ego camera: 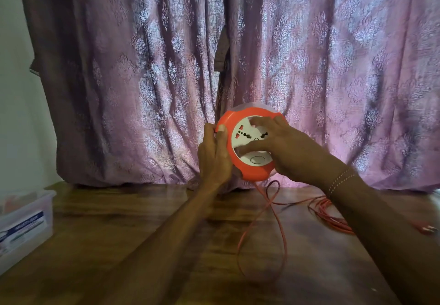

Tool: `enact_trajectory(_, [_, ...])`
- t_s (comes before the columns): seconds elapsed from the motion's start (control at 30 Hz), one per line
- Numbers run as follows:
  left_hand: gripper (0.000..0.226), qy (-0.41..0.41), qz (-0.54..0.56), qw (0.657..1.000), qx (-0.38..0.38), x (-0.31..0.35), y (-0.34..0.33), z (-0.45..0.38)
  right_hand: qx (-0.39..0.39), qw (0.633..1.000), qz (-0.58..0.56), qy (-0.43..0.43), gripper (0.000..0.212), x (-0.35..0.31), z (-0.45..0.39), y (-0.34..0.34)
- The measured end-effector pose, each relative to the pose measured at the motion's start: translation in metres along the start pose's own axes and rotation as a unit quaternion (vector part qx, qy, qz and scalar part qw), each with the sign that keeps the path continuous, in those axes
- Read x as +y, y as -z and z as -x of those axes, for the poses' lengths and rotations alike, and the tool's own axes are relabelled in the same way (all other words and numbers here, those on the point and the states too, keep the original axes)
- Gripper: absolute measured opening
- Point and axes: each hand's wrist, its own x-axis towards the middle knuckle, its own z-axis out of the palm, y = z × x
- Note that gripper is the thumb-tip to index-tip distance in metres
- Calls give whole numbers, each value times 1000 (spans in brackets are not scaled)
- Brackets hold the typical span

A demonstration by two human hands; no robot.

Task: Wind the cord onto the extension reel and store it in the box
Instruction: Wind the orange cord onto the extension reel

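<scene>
Big purple patterned curtain fills everything from 9 to 3 o'clock. Wooden floor runs underneath, pale wall at 9.

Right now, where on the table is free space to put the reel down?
Bare wood lies between the plastic box and the left forearm, and along the table's near edge. The right side is crowded: the orange cord loops and piles there, under the reel.
</scene>
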Motion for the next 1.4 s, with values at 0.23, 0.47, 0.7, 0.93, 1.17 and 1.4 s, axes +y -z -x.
enact_trajectory(0.23, [32,-18,-8,1000,6,-2,0,3,88,995,12,-40,49,-2,-1,-7])
enact_trajectory(0.47, [34,-15,-8,1000,14,-2,0,2,175,980,-6,-90,67,1,0,-16])
enact_trajectory(0.7, [32,-1,0,999,46,-8,2,-4,187,977,-21,-103,42,11,3,-2])
enact_trajectory(0.93, [30,12,17,999,50,-8,2,-7,-230,940,-172,-184,28,35,14,4])
enact_trajectory(1.17, [34,6,30,999,42,-6,1,-7,-221,800,-538,-147,27,27,25,-58])
enact_trajectory(1.4, [34,18,13,997,71,-10,6,-12,-191,871,-446,-78,16,45,18,-45])
